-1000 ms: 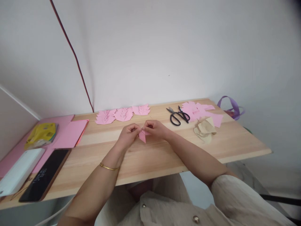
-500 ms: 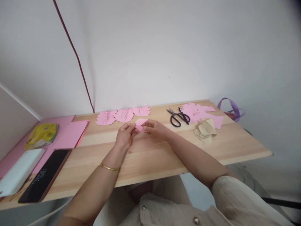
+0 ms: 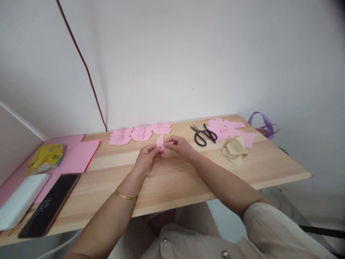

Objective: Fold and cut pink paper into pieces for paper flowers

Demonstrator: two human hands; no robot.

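A small folded pink paper piece [image 3: 161, 141] is pinched between both hands just above the wooden table [image 3: 172, 180]. My left hand [image 3: 147, 158] grips its lower edge with thumb and fingers. My right hand [image 3: 180, 145] holds its right side. The paper stands upright and narrow between the fingertips. A gold bangle circles my left wrist. Behind the hands, three cut pink paper shapes [image 3: 140, 132] lie in a row near the wall.
Black scissors [image 3: 202, 134] lie right of the hands, beside loose pink scraps [image 3: 229, 128] and crumpled beige paper [image 3: 235, 149]. At left: a pink sheet stack [image 3: 81, 156], yellow packet [image 3: 44, 159], dark tablet [image 3: 48, 207], white device [image 3: 18, 201]. A purple ribbon [image 3: 265, 124] hangs at the far right.
The pink piece was turned in the fingers: it hung point-down, then lay flat and wide, and now stands upright and narrow. Both hands stayed in about the same place.
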